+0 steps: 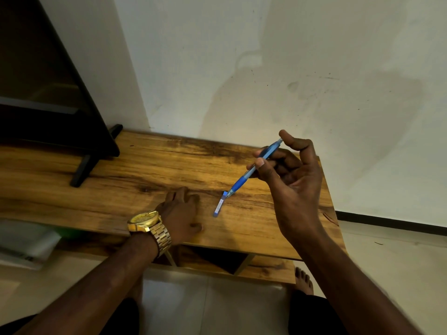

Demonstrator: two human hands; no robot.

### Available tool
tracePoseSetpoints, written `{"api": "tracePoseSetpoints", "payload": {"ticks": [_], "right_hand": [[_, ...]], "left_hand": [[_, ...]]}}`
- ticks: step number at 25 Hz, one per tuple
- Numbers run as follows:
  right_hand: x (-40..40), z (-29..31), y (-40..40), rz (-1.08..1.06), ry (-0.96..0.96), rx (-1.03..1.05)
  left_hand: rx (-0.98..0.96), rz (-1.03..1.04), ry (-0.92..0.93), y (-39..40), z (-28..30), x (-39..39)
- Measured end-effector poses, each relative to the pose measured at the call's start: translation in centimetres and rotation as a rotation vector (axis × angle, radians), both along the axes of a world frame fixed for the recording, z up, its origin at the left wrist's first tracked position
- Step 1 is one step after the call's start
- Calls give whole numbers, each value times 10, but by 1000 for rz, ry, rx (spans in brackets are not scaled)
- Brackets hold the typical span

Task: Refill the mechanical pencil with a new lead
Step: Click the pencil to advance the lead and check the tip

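My right hand (290, 172) holds a blue mechanical pencil (244, 178) above the wooden table (135, 170). Its tip points down and to the left, and my thumb sits on its top end. Just under the tip lies a small blue and white lead case (219, 206), flat on the table. My left hand (182, 211) rests palm down on the table to the left of the case, fingers slightly curled, holding nothing. A gold watch (147, 224) is on that wrist.
A dark monitor (48, 93) on a black stand (83, 169) fills the back left of the table. A white wall rises behind. A lower shelf (263, 269) shows under the tabletop, and a bare foot (303, 280) rests on the tiled floor.
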State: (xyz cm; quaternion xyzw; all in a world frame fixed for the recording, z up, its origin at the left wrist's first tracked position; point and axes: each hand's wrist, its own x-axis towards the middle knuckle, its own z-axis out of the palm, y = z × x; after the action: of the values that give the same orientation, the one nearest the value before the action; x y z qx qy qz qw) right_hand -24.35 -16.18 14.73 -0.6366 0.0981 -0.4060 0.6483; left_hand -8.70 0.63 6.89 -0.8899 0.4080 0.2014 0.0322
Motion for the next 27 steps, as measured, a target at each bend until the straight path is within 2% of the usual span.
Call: {"api": "tracePoseSetpoints", "payload": {"ticks": [3, 7, 15, 27], "right_hand": [[-2, 3, 0, -18, -2, 14], [-5, 6, -2, -42, -3, -57], [-9, 10, -3, -62, 3, -178], [-10, 16, 1, -71, 44, -171]], "left_hand": [[-67, 32, 7, -4, -5, 2], [-52, 53, 30, -8, -25, -1], [-178, 97, -90, -2, -66, -12], [-176, 99, -69, -3, -67, -10]]}}
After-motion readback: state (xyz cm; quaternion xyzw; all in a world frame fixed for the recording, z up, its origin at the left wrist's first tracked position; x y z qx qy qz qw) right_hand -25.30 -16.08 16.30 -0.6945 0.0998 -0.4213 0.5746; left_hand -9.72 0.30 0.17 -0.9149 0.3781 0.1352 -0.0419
